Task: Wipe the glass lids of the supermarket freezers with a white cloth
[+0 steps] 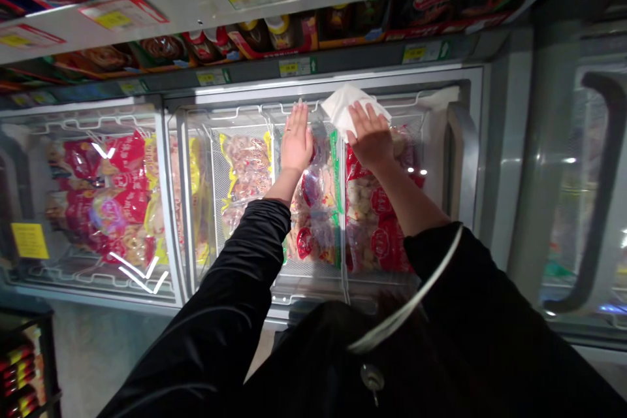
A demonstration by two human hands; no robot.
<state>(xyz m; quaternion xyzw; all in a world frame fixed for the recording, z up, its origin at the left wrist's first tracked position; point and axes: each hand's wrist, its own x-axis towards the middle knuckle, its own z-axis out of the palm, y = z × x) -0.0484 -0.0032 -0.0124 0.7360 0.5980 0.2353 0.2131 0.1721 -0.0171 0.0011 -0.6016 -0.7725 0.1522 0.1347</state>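
My left hand (296, 140) lies flat on the glass lid of a chest freezer (482, 144), fingers stretched out and nothing in them. To its right, my right hand (372, 137) presses a thin white cloth (339, 108) against the glass near the lid's back edge. The fingers are spread over the cloth, which sticks out to the left and behind them. Through the glass, under my hands, bags of frozen food (376, 215) in red, green and clear packaging lie in wire baskets (271, 127).
A shelf (196, 3) with price tags and packaged goods overhangs the freezer's back. More red bags (117, 170) show under the left lid, with a yellow label (29, 240) nearby. At right stands another cabinet with a dark curved handle (610, 137). A black crate (29, 366) is at lower left.
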